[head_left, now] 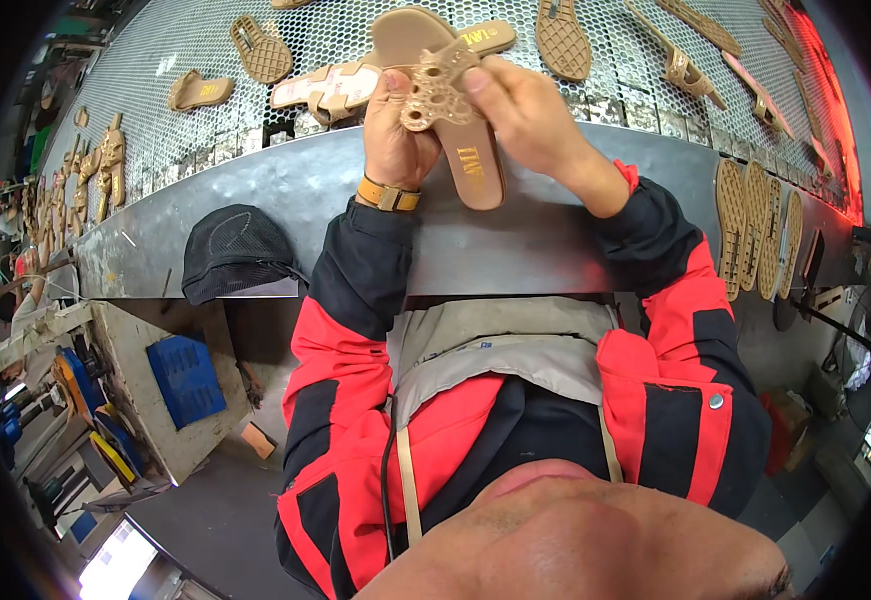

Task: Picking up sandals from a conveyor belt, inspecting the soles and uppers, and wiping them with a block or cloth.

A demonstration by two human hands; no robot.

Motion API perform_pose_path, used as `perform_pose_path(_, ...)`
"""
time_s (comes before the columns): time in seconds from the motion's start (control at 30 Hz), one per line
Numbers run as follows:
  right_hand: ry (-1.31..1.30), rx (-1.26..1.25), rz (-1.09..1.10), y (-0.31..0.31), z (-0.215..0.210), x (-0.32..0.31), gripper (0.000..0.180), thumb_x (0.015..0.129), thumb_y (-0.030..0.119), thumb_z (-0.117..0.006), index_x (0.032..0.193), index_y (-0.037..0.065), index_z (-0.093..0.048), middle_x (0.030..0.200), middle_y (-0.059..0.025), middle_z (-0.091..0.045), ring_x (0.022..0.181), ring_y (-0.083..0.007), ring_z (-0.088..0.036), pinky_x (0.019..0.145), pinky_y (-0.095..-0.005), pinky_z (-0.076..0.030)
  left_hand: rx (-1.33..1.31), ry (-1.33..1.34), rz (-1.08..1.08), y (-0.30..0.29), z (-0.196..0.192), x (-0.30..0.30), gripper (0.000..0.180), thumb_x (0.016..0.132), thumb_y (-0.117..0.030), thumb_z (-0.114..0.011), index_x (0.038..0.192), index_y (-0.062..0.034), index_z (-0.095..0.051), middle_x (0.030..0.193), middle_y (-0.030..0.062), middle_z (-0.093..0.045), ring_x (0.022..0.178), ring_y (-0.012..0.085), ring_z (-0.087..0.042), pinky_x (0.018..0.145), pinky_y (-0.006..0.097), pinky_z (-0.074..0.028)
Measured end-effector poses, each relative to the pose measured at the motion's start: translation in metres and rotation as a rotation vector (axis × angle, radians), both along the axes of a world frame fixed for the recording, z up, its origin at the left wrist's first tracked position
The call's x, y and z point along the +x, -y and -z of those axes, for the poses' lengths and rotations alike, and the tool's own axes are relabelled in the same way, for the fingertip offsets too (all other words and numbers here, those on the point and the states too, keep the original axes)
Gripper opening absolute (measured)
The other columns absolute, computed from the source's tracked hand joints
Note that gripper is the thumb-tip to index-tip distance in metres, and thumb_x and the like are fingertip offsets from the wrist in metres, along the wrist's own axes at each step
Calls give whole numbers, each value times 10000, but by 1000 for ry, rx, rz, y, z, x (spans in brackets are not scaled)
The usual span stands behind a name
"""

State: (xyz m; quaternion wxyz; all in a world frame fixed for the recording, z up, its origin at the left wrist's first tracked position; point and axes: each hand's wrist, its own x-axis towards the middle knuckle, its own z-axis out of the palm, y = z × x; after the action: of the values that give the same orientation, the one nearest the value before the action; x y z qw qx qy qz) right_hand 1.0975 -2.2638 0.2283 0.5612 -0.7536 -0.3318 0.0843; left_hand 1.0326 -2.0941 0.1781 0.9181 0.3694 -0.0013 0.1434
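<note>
In front of me I hold a tan slide sandal with a glittery gold strap that has round cutouts. Its heel end points toward my body. My left hand, with a tan watch strap on the wrist, is closed on the left side of the strap. The thumb of my right hand presses the strap's right side, its fingers curled behind and partly hidden. Just beyond lie another tan sandal and a pale-lined sandal, on the mesh.
A metal mesh conveyor spans the far side, carrying several sandals, some sole up. Along its near side runs a grey metal ledge. A black mesh cap rests on the ledge at left. Several soles stand in a row at right.
</note>
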Motion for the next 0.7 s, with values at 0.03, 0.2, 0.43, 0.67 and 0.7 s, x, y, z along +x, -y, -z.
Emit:
perform_pose_path(0.03, 12, 10, -28, 1, 0, 3, 460, 1037, 439, -618, 1032, -19, -666, 850, -238, -711, 785, -394, -713, 690, -435, -545, -2, 7, -7, 0, -1, 0, 482, 1137, -359, -437, 1447, 6, -492, 1366, 162, -641, 1257, 288, -635, 1092, 446, -519)
perform_pose_path(0.2, -44, 76, 77, -5, 16, 20, 475, 1031, 441, -641, 1041, -34, -652, 761, -148, -702, 684, -239, -700, 639, -384, -536, 172, -54, 71, 10, -12, 8, 339, 1106, -267, -558, 1290, 17, -582, 1207, 90, -688, 1115, 175, -668, 971, 328, -541)
perform_pose_path(0.43, -759, 330, 44, -47, 28, 145, 465, 1027, 397, -631, 994, -66, -639, 804, -122, -662, 652, -238, -660, 594, -409, -552, 715, -47, -693, -101, -35, 45, 213, 1014, -22, -592, 1202, 7, -689, 1142, 87, -723, 1026, 142, -685, 876, 254, -528)
perform_pose_path(0.67, 679, -204, 422, -120, 40, 106, 490, 955, 378, -695, 1132, -75, -636, 1102, -249, -643, 1008, -405, -630, 878, -517, -527, 1074, -1139, -948, -223, 8, 77, 837, 865, -529, -692, 1491, -17, -473, 1393, 335, -520, 1322, 489, -461, 1125, 579, -388)
perform_pose_path(0.7, 719, -10, 252, -128, 48, 83, 571, 910, 378, -737, 1229, -84, -634, 1280, -288, -616, 1188, -449, -588, 1015, -528, -497, 1087, -1205, -981, -224, 19, 79, 954, 853, -492, -737, 1567, -5, -334, 1445, 347, -468, 1409, 496, -367, 1186, 569, -324)
